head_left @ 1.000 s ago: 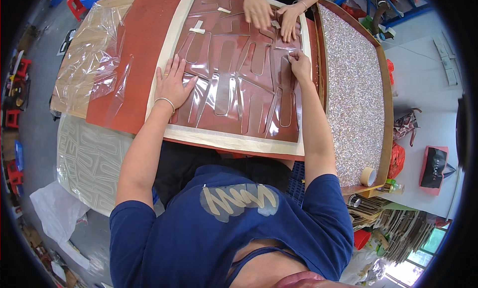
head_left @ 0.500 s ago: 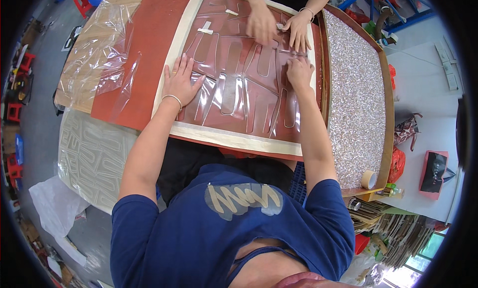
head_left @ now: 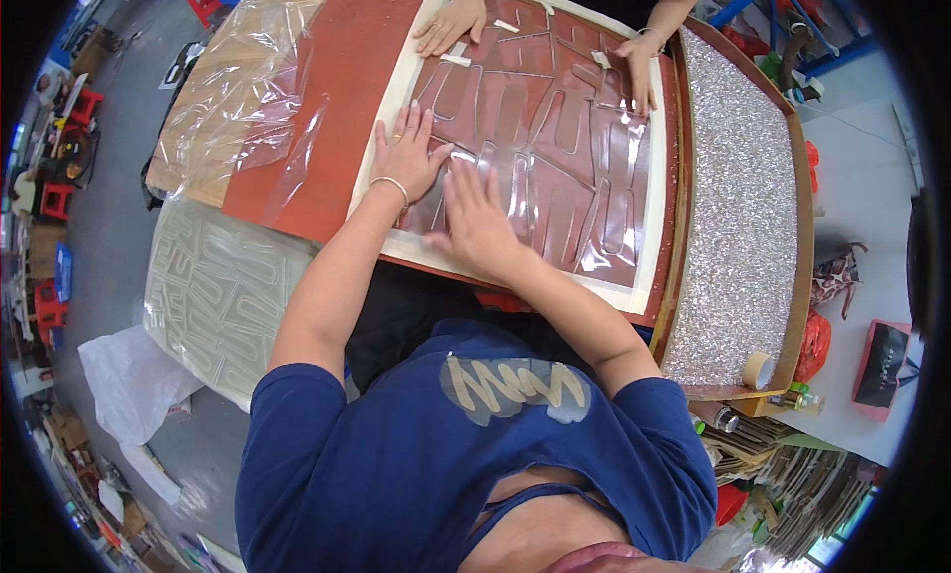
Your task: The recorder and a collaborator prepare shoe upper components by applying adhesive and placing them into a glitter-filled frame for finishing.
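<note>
A clear, glossy plastic sheet [head_left: 570,162] lies over long rounded cut shapes on a red board. A cream border strip [head_left: 619,294] runs round its edges. My left hand [head_left: 408,157] lies flat across the sheet's left edge and the border, fingers spread. Close beside it, my right hand [head_left: 477,219] rests on the lower left part of the sheet, its fingers stretched out. A co-worker's hand [head_left: 453,20] is on the far left corner, and the other hand [head_left: 640,70] is at the far right edge. Small pale tape pieces [head_left: 457,60] stick to the sheet.
Crumpled clear film [head_left: 243,98] covers a wooden board at the left. Below it sits a pale moulded sheet [head_left: 223,296]. At the right stands a shallow tray of silvery glitter material [head_left: 738,207] with a tape roll [head_left: 759,370]. Cardboard stacks [head_left: 807,494] are at lower right.
My right hand has moved from the sheet's right edge to its lower left, beside my left hand. The co-worker's hands have spread apart to the two far corners. The whole view has shifted slightly.
</note>
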The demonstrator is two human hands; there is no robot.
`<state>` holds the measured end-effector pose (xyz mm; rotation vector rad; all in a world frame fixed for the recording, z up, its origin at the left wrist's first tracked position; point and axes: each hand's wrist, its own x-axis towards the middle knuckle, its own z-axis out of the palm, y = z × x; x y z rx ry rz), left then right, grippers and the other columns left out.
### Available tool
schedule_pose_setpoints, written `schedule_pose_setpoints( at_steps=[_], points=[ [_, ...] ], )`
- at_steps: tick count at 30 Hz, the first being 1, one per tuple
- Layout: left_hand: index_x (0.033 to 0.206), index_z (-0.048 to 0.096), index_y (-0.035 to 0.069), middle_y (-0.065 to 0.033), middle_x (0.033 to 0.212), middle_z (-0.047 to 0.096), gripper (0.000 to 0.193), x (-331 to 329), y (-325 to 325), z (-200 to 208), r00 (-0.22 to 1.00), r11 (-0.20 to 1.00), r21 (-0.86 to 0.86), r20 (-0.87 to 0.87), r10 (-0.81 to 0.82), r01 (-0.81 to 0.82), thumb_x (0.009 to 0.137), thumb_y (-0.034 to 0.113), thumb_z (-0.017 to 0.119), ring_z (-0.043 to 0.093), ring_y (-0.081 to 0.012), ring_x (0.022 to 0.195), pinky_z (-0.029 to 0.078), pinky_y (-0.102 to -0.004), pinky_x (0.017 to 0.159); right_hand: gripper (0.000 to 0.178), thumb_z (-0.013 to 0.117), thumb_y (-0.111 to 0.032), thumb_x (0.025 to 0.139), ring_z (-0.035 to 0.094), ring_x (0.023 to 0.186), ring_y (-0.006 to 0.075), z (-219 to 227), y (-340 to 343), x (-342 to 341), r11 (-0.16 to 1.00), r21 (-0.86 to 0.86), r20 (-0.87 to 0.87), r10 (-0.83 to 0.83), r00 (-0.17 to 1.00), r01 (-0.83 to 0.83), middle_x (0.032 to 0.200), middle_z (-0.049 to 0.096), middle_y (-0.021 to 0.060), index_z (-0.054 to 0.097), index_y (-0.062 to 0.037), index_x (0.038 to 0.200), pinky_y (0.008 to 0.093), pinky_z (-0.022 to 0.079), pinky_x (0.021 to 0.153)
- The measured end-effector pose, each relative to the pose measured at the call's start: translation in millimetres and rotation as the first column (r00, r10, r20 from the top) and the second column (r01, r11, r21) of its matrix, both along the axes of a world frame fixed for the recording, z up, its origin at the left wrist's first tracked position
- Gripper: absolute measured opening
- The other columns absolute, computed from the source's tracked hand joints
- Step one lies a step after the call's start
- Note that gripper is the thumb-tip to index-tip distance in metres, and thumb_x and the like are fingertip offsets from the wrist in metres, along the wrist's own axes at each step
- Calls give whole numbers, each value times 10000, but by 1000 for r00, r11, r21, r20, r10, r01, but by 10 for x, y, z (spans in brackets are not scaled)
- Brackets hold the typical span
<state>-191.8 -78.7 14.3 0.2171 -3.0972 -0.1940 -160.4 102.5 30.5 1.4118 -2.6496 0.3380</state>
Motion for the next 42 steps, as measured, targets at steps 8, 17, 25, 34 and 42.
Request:
schedule_pose_setpoints(
  at_steps=[8, 17, 25, 34, 42],
  points=[
    [1492, 170, 81, -114, 1564, 121, 729, 32, -67, 14, 1000, 1000, 19, -18, -14, 15, 951, 561, 266, 92, -254, 1448, 46, -520, 1147, 934, 540, -639, 773, 270, 1369, 375, 138, -6, 468, 988, -5, 67, 155, 986, -155, 1433, 341, 245, 369, 66, 1361, 566, 131, 1118],
    [1495, 153, 86, -110, 1562, 133, 785, 33, -11, 117, 1000, 999, 35, 21, -17, 17, 916, 590, 323, 97, -245, 1447, 55, -516, 1151, 819, 704, -333, 773, 234, 1374, 423, 190, 1111, 587, 928, -321, 263, -104, 959, 188, 1463, 264, 270, 310, 6, 1405, 528, 167, 1125],
    [1463, 225, 29, -262, 1495, 219, 665, -123, -808, -582, 720, 862, -149, -492, -490, 484, 920, 294, 504, 210, -388, 1397, 151, -491, 1142, 848, 495, -537, 877, 150, 1425, 348, 19, 2126, 279, 771, 108, 119, -636, 762, 627, 1500, 212, 254, 251, 68, 1419, 513, 70, 1148],
    [1499, 101, 72, -145, 1569, 1, 822, 80, 158, 307, 980, 968, -251, 200, 23, 29, 918, 593, 360, 9, -297, 1450, 72, -593, 1118, 760, 506, -550, 860, 187, 1408, 366, -21, 2171, 713, 850, 10, 52, -527, 848, 527, 1483, 265, 234, 359, -51, 1413, 580, 78, 1126],
    [1438, 313, 40, -153, 1531, 228, 775, 52, 180, 377, 999, 997, -53, 6, -47, 48, 878, 555, 459, 168, -295, 1430, 135, -578, 1112, 886, 631, -552, 756, 240, 1398, 319, -46, 519, 734, 944, -321, 105, 112, 988, -73, 1467, 322, 180, 356, 5, 1387, 551, 116, 1136]
  ],
)
